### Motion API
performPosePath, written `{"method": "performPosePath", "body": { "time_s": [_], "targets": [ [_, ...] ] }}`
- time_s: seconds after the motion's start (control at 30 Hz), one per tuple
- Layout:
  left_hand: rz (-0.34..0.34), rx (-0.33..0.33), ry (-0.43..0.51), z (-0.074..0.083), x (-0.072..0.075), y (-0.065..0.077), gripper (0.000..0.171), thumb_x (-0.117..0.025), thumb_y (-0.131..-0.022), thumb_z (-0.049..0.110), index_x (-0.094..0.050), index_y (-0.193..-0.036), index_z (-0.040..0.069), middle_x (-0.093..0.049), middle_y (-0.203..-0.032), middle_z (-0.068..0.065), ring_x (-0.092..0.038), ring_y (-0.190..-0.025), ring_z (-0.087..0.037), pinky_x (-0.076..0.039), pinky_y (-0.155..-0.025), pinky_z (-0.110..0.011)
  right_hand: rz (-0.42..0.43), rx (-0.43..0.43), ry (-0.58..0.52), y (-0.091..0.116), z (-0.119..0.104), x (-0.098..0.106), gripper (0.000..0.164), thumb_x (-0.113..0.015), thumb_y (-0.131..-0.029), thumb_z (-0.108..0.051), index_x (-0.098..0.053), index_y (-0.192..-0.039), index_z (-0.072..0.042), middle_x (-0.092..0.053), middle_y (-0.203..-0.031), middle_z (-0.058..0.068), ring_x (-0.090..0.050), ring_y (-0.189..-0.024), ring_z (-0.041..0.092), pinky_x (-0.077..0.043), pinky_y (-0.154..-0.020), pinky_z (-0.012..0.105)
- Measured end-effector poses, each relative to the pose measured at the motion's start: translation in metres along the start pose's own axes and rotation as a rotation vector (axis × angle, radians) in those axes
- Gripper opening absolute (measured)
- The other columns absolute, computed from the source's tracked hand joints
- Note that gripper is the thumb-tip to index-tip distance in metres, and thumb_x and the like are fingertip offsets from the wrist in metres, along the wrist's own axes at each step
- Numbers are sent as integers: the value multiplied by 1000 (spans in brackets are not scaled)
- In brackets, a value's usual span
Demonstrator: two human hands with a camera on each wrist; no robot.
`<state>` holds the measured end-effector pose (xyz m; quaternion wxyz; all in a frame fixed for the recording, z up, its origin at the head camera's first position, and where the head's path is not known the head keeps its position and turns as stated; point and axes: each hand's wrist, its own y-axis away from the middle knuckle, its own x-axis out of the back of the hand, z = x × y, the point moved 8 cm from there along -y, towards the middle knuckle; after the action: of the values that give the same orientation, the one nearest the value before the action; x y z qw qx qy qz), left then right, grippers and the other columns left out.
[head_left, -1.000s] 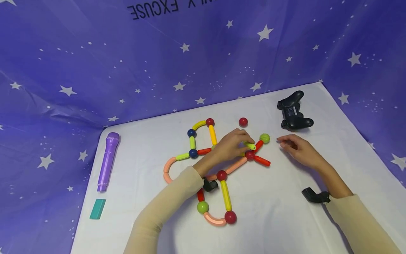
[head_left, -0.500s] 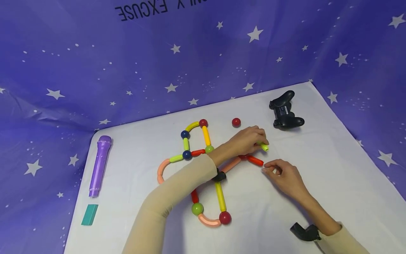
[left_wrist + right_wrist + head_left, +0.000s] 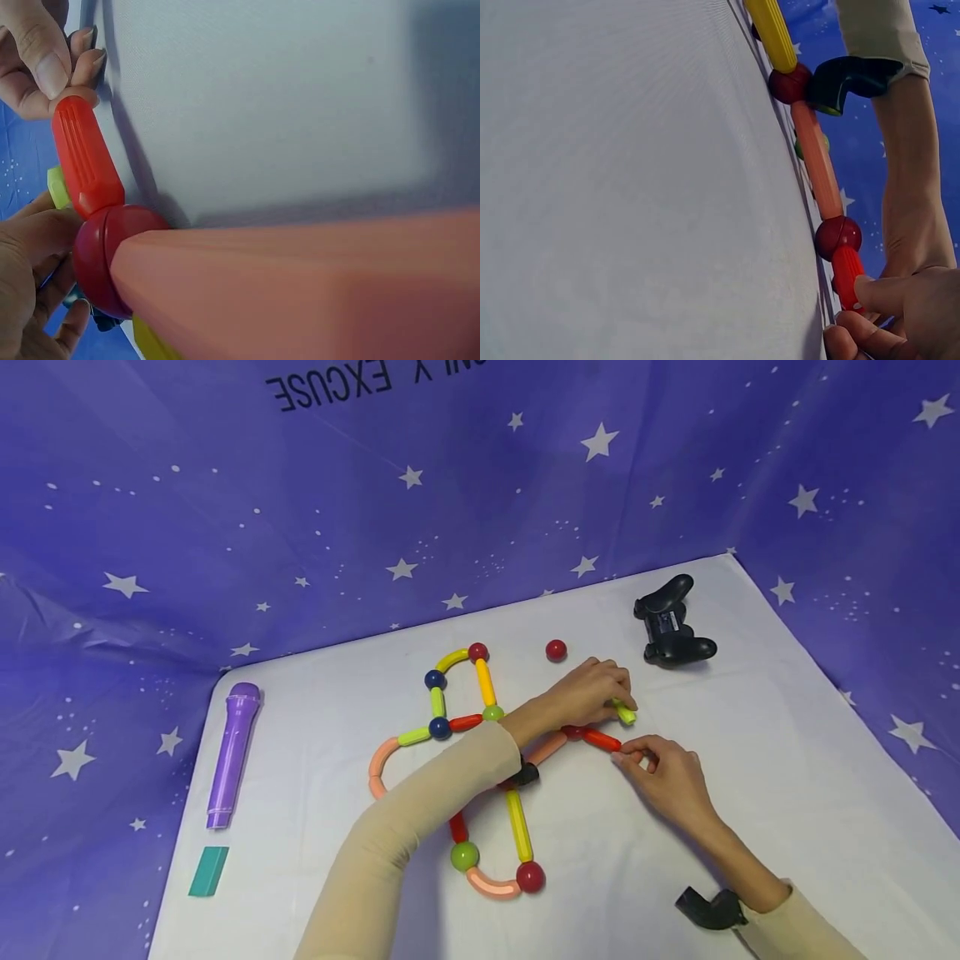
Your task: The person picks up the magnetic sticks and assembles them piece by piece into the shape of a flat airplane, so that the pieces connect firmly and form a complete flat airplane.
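My left hand reaches across the joined magnetic sticks and balls and grips a short lime-green magnetic stick. My right hand pinches the free end of a short red magnetic stick; the thumb lies against it in the right wrist view. That red stick's other end meets a dark red ball, which also joins a salmon stick. Under my left hand and forearm, part of the structure is hidden. Its other visible parts include a yellow stick, a green ball and a blue ball.
A loose red ball lies beyond my left hand. A black game controller sits at the back right. On the left are a purple toy microphone and a teal block. A starry purple cloth hangs behind the white table.
My left hand has moved right with the lime-green stick, covering the green ball and upper red stick. My right hand has come left and nearer to the body, onto the lower red stick's end.
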<state>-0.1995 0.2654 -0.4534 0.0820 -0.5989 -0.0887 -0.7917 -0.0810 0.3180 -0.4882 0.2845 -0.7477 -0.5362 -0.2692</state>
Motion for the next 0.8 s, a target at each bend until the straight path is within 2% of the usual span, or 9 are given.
{"method": "performPosePath", "body": {
  "time_s": [0.2,0.27,0.33,0.43,0.57,0.7,0.8],
  "targets": [
    [8,-1,6,0,-1,2,26,-71,-90,25,-73,-116,27,-63,-112,9,-52,-112,-9,-37,-99,-26,-41,-39,-21,-1,1,3,16,-74,-88,-26,-72,-94,-11,-61,-73,-2,-46,-58,7,-36,-58,26],
    [18,11,20,-3,2,7,28,-70,-91,23,-72,-119,25,-62,-116,7,-51,-114,-10,-37,-100,-25,-48,-54,-34,-3,2,8,15,-71,-90,-24,-71,-95,-10,-61,-74,0,-47,-59,8,-37,-53,23],
    [34,30,39,-7,8,18,29,-69,-92,21,-70,-121,23,-61,-119,6,-50,-114,-11,-37,-102,-25,-38,-45,-36,-9,2,15,16,-69,-92,-23,-71,-96,-8,-61,-76,2,-48,-61,8,-38,-54,22],
    [49,71,66,-15,18,43,27,-67,-94,23,-70,-121,21,-60,-121,4,-51,-113,-12,-39,-102,-25,-7,-1,-34,-22,-1,27,14,-68,-93,-20,-70,-98,-7,-62,-77,4,-49,-64,8,-39,-55,20],
    [33,146,99,-28,24,86,31,-68,-93,31,-70,-121,20,-59,-123,1,-52,-111,-13,-42,-99,-27,-5,115,-52,-51,-13,36,12,-68,-92,-13,-70,-101,-5,-64,-82,5,-51,-68,10,-40,-59,16],
    [8,233,139,-36,17,131,39,-70,-90,37,-66,-127,23,-56,-131,-2,-52,-118,-16,-43,-102,-31,-113,218,-54,-89,-34,27,18,-66,-93,-10,-68,-109,-3,-65,-92,9,-55,-76,18,-44,-66,19],
    [9,272,170,-38,9,158,43,-70,-90,38,-64,-130,26,-51,-140,-4,-48,-127,-21,-39,-109,-39,-243,249,-27,-117,-48,10,24,-65,-94,-12,-66,-117,-4,-63,-104,14,-58,-86,24,-49,-74,31]
  ]
}}
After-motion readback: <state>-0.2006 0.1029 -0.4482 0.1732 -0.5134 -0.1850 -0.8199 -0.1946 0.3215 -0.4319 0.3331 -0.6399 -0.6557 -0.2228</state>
